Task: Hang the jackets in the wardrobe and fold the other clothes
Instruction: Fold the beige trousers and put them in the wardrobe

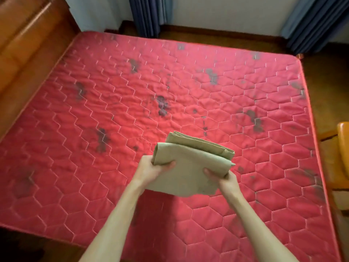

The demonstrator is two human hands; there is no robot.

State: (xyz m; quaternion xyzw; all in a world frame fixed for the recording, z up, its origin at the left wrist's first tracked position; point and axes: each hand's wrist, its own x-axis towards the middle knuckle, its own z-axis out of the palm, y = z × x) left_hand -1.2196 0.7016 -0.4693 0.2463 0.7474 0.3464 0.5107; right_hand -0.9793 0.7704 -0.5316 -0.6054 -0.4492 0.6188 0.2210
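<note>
Left hand (151, 168): it gripped the left end of the folded tan garment (190, 165), thumb on top. The other fingers were hidden beneath the cloth.
Right hand (224, 179): it pinched the right edge the same way, thumb above and fingers out of sight below.
Garment: it sat between my two hands, held over the red mattress (132, 91) and apparently clear of it. Stacked layers showed just beyond my fingertips, and a looser flap sagged back toward my wrists.
Risk, sliding layers: I judged the far stack the weak point. Only the ends were clamped, so tilting the bundle away from me could have let those layers slip and fan out.
Risk, near flap: the sagging part hung unsupported between my thumbs. One hand letting go first would probably have dropped it open and undone the fold.
Risk, uneven pull: my hands pulling apart could have dragged the top layer askew.
Risk, landing spot: dark blotches (162, 105) marked the mattress beyond my fingers and to both sides. Whether they would rub off on the cloth I could not tell, but I would have aimed for a clean red patch.
</note>
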